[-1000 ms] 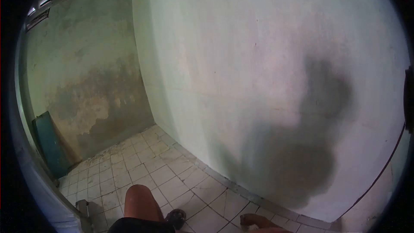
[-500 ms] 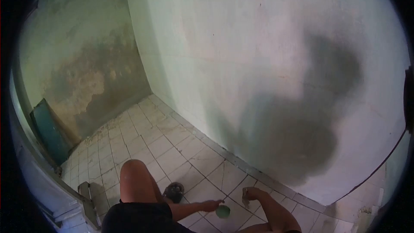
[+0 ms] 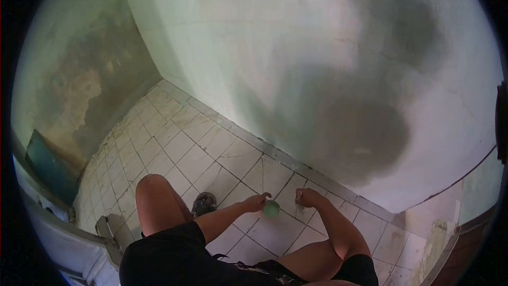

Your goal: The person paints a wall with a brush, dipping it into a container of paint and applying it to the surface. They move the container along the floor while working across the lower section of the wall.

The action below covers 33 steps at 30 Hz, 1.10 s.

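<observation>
we note the left hand with fingers closed on the edge of a green round object, seen against the tiled floor. the right hand, just beyond it, is clamped on a small pale piece we cannot identify. pale wall ahead.
</observation>
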Motion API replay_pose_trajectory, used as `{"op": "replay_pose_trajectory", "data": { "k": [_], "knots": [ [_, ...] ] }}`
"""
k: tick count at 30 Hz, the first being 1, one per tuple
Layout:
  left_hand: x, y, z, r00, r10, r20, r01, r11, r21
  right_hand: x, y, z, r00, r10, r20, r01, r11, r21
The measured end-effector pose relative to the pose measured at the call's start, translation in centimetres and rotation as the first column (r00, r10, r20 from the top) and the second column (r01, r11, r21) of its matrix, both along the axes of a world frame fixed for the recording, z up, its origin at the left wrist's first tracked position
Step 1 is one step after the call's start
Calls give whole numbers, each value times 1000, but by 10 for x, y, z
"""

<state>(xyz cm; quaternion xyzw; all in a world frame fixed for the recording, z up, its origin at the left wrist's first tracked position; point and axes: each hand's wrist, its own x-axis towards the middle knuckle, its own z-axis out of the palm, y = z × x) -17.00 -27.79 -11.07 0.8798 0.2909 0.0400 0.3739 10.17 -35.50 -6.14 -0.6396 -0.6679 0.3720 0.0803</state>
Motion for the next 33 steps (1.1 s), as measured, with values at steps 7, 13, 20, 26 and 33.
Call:
{"op": "replay_pose_trajectory", "data": {
  "k": [7, 13, 20, 26, 33],
  "knots": [
    [12, 37, 25, 929, -301, -217, 284, 953, -107, 2, -2, 12, 997, 24, -75, -22, 999, 33],
    [18, 72, 20, 840, -460, -288, 439, 888, -139, -6, 4, 42, 996, -70, -53, 73, 996, 50],
    [37, 93, 20, 739, -604, -298, 572, 797, -194, -31, 3, 75, 997, -62, -48, 63, 998, 24],
    [56, 103, 33, 602, -697, -389, 548, 715, -434, -48, -7, 98, 997, -62, 34, 64, 996, -55],
    [92, 113, 27, 198, -790, -580, 792, 478, -381, -70, -25, 112, 989, -139, 55, 143, 986, -83]
  ]
}}
